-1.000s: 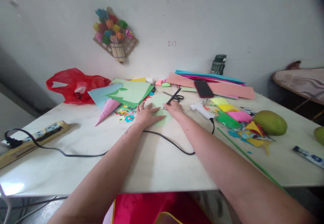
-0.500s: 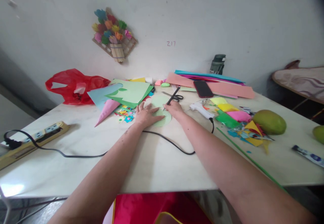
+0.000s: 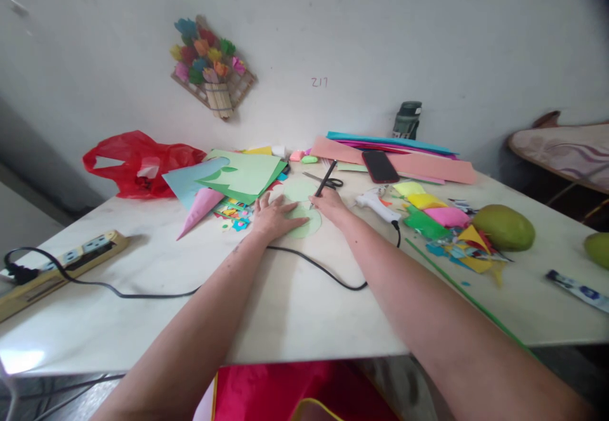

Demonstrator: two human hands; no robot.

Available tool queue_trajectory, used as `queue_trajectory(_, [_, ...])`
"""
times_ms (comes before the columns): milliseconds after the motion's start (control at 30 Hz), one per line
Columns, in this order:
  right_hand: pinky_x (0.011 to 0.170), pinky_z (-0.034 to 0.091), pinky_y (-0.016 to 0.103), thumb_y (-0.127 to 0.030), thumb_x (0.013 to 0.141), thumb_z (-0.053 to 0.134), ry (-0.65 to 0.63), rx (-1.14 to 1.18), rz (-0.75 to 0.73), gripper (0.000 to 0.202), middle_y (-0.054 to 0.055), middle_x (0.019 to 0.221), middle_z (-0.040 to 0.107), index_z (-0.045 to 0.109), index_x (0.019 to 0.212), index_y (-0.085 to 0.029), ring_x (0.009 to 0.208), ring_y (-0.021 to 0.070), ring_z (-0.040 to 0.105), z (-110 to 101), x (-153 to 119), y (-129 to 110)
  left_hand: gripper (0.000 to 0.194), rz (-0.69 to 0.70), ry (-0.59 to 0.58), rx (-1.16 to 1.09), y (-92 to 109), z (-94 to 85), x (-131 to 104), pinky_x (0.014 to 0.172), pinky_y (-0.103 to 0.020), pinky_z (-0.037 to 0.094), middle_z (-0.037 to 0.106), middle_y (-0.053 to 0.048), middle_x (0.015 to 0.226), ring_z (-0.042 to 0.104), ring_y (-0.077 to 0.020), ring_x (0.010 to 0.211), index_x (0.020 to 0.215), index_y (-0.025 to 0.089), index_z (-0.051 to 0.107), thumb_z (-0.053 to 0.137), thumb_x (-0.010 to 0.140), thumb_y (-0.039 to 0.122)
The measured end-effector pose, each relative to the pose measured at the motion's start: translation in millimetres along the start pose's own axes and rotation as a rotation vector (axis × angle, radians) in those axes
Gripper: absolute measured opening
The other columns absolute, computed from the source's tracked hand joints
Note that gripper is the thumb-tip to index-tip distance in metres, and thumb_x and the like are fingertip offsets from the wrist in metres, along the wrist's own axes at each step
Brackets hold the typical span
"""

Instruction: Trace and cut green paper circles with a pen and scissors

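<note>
A light green paper cutout (image 3: pixel 309 226) of rounded shapes lies on the white table (image 3: pixel 304 319). My left hand (image 3: pixel 275 215) presses flat on its left side with the fingers spread. In my right hand (image 3: pixel 328 205) a black pencil or pen (image 3: pixel 327 177) is gripped, its tip down at the cutout's right edge. Black-handled scissors (image 3: pixel 333 182) lie just behind that hand. A white glue gun (image 3: pixel 378 207) rests to its right. Left of my left hand are small colored paper scraps (image 3: pixel 235 213) and a pink paper cone (image 3: pixel 202 210).
Green paper sheets (image 3: pixel 252 167) and a red plastic bag (image 3: pixel 137 167) lie back left. A phone (image 3: pixel 379 166) rests on a pink paper strip (image 3: pixel 432 168). Colored clay packs (image 3: pixel 428 208) and a green mango (image 3: pixel 504 227) stand right. A black cord (image 3: pixel 328 273) runs to a power strip (image 3: pixel 90 253).
My right hand and the writing tool have shifted very slightly at the cutout's edge. My left hand stays in place; the whole view has shifted a little.
</note>
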State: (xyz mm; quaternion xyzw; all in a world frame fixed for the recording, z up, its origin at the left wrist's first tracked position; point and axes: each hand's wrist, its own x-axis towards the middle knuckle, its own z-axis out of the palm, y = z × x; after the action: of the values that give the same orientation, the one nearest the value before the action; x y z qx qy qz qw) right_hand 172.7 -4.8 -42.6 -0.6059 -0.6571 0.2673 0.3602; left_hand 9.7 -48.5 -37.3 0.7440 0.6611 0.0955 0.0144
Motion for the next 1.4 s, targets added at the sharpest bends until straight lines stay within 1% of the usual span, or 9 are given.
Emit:
queue_trajectory(533, [0.069,0.046,0.024,-0.022,0.072,0.054,0.038,0.009,-0.001,0.010,0.003,0.077,0.064,0.060,0.078,-0.016,0.073,0.0146,0.059,-7,-6,-5,0.068,0.038,0.050,0.037,1,0.9,-3,0.107,-0.051,0.004,0.035,0.007,0.141,0.012,-0.0314,0.134,0.121,0.045,0.050,0.036,0.064,0.080])
queue_trajectory(700, [0.068,0.046,0.024,-0.022,0.071,0.054,0.073,0.045,-0.010,0.008,0.001,0.072,0.063,0.059,0.075,-0.018,0.070,0.0135,0.059,-4,-3,1,0.057,0.085,0.156,0.053,0,-2.3,-5,0.108,-0.048,0.004,0.037,0.004,0.140,0.018,-0.0282,0.133,0.121,0.035,0.054,0.034,0.078,0.067])
queue_trajectory(800, [0.067,0.046,0.024,-0.026,0.072,0.054,0.137,0.162,-0.023,0.011,0.001,0.071,0.063,0.058,0.076,-0.017,0.068,0.0133,0.059,0,0,7,0.053,0.258,0.206,0.029,-3,-6.1,-5,0.110,-0.042,0.005,0.036,0.002,0.141,0.020,-0.0234,0.133,0.128,0.028,0.047,0.040,0.082,0.052])
queue_trajectory(933, [0.065,0.047,0.023,-0.033,0.076,0.051,0.216,0.303,-0.063,0.018,-0.001,0.060,0.061,0.058,0.081,-0.018,0.061,0.0121,0.060,7,1,11,0.055,0.613,0.061,-0.042,-6,-4.4,-2,0.110,-0.039,0.012,0.032,0.002,0.143,0.018,-0.0193,0.134,0.134,0.024,0.039,0.043,0.082,0.042])
queue_trajectory(1033, [0.067,0.048,0.024,-0.033,0.078,0.052,0.242,0.285,-0.123,0.015,-0.002,0.058,0.061,0.059,0.081,-0.020,0.061,0.0118,0.062,10,-1,10,0.051,0.718,-0.008,-0.100,-4,1.6,0,0.108,-0.034,0.021,0.041,-0.002,0.138,0.029,-0.0169,0.130,0.131,0.020,0.043,0.037,0.085,0.040])
queue_trajectory(1133, [0.068,0.049,0.024,-0.032,0.079,0.052,0.251,0.247,-0.145,0.014,-0.001,0.062,0.065,0.060,0.082,-0.020,0.063,0.0119,0.064,11,-4,6,0.047,0.659,0.065,-0.086,6,4.8,-3,0.104,-0.028,0.029,0.051,-0.006,0.129,0.041,-0.0156,0.123,0.122,0.016,0.053,0.036,0.086,0.042])
queue_trajectory(1233, [0.070,0.049,0.024,-0.033,0.080,0.052,0.261,0.202,-0.138,0.016,0.000,0.067,0.067,0.062,0.084,-0.021,0.068,0.0125,0.065,8,-7,2,0.046,0.427,0.154,0.030,22,1.9,-11,0.096,-0.035,0.038,0.060,-0.008,0.117,0.051,-0.0235,0.112,0.108,0.018,0.063,0.041,0.083,0.050])
queue_trajectory(1300, [0.071,0.048,0.025,-0.036,0.079,0.053,0.274,0.150,-0.116,0.019,0.000,0.069,0.068,0.063,0.084,-0.021,0.071,0.0134,0.065,5,-9,-1,0.053,0.276,0.189,0.116,31,-1.8,-16,0.086,-0.041,0.044,0.067,-0.009,0.100,0.053,-0.0295,0.104,0.101,0.020,0.065,0.043,0.077,0.062])
queue_trajectory(1400, [0.072,0.047,0.025,-0.041,0.077,0.054,0.288,0.051,-0.068,0.023,0.001,0.072,0.069,0.065,0.082,-0.022,0.076,0.0153,0.065,-1,-10,-4,0.057,0.139,0.266,0.100,31,-6.3,-16,0.078,-0.037,0.047,0.064,-0.007,0.108,0.053,-0.0267,0.103,0.115,0.023,0.057,0.038,0.078,0.063])
